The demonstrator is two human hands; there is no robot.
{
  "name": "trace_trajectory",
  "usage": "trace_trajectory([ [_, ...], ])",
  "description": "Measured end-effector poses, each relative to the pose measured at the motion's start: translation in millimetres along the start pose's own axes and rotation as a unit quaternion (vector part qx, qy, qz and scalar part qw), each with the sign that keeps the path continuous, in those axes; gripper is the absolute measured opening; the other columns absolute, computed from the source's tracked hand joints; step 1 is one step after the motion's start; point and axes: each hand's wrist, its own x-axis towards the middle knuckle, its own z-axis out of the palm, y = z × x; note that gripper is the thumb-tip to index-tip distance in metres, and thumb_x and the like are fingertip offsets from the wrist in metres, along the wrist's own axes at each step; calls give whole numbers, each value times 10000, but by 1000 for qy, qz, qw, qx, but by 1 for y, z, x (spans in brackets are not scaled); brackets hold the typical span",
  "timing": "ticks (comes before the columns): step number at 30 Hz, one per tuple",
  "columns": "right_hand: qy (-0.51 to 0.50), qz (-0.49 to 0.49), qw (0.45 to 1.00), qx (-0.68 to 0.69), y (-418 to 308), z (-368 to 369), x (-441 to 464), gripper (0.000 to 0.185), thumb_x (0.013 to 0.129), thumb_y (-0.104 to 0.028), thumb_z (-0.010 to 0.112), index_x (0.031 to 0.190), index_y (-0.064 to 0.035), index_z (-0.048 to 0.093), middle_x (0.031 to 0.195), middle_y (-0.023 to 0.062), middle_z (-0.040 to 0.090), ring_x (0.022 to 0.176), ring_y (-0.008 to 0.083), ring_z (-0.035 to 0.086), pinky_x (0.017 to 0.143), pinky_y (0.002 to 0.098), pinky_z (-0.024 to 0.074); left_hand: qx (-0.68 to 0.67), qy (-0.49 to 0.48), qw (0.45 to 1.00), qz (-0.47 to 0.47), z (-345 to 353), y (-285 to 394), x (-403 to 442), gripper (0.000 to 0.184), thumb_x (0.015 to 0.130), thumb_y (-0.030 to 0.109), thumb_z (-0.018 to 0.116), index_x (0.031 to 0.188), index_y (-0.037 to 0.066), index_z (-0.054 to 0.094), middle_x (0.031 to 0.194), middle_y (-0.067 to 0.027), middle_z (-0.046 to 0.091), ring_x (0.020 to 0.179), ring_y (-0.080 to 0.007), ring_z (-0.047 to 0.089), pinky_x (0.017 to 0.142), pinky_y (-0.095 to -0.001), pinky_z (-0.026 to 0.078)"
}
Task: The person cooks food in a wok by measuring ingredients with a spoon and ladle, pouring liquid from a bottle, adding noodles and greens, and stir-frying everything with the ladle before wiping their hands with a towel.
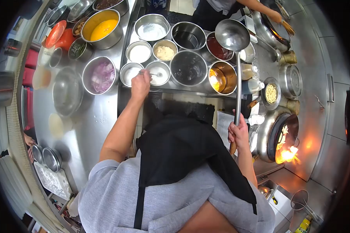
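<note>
My left hand [141, 84] is closed on a small metal spoon [158, 74], whose tip is over a round tin of white powder [163, 79]. A second tin of white granules [128, 73] stands just left of that hand. My right hand [239, 133] grips the wooden-ended handle of a long steel ladle [238, 81]. The ladle's bowl is raised over the containers at the back and looks bare inside. Below it sits a pot with shiny amber liquid [217, 79]. Beside that stands a pot of dark, clear liquid [188, 68].
A wok [274, 134] with food and flames is at right, beside a strainer of noodles [271, 93]. Bowls of sliced onion [101, 75] and yellow liquid [104, 30] stand on the left counter. A co-worker's hand [275, 16] works at another wok, top right.
</note>
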Motion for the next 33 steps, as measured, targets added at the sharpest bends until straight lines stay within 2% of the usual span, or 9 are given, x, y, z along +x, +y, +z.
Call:
trace_trajectory([
  [2,-12,4,1000,-3,1,-9,2,630,892,-109,605,1449,-103,312,612,-12,424,363,64,364,338,213,333,55,25,997,55,-2,4,-5,281,993,184,419,951,11,636,706,-158,673,690,-351,674,645,-453,533],
  [7,-19,0,1000,-12,1,-23,7,620,897,-103,599,1448,-101,314,608,-14,416,368,64,358,340,219,333,111,50,992,36,-14,6,-8,298,1001,210,427,955,17,649,704,-195,657,706,-397,661,637,-478,506],
  [10,-19,6,1000,-10,2,-24,11,619,898,-100,596,1449,-108,315,604,-14,410,368,64,355,342,219,333,60,67,996,2,-11,10,-7,301,1000,225,436,956,16,648,722,-192,669,724,-397,665,672,-462,515],
  [15,-17,14,1000,-17,1,-20,13,616,900,-105,598,1448,-118,318,601,-15,404,367,63,353,345,217,329,17,47,998,-26,5,9,-8,315,1000,241,444,971,2,646,769,-171,700,776,-360,690,737,-432,526],
  [20,-21,13,999,-41,0,-15,9,588,913,-127,605,1434,-115,333,589,-26,396,367,62,348,348,213,324,-35,39,996,-66,13,0,-6,324,1001,234,447,998,-21,648,805,-150,719,780,-278,717,736,-379,546],
  [23,-24,10,999,-29,4,-13,6,584,914,-130,610,1430,-113,337,586,-29,396,370,60,349,349,211,323,-109,46,986,-117,13,-11,-6,346,1012,228,444,1023,-50,649,828,-146,725,767,-213,721,709,-327,557],
  [25,-22,13,999,-29,6,-12,5,588,912,-130,613,1430,-111,335,591,-26,400,372,58,349,349,208,322,-239,54,958,-149,11,-18,-7,372,1025,223,435,1024,-79,650,845,-155,717,763,-182,710,686,-289,560],
  [29,-22,23,999,-17,8,-9,1,599,910,-115,609,1437,-112,324,602,-20,408,374,54,349,349,201,320,-340,72,921,-173,6,-24,-12,360,1035,212,427,1063,-99,605,890,-180,695,761,-204,700,688,-280,570],
  [33,-42,42,998,1,9,-10,-2,609,905,-89,599,1443,-112,317,621,-15,422,377,53,344,351,193,318,-356,73,915,-176,-5,-17,-20,352,1036,211,430,1080,-103,584,906,-189,687,768,-213,699,697,-281,571],
])
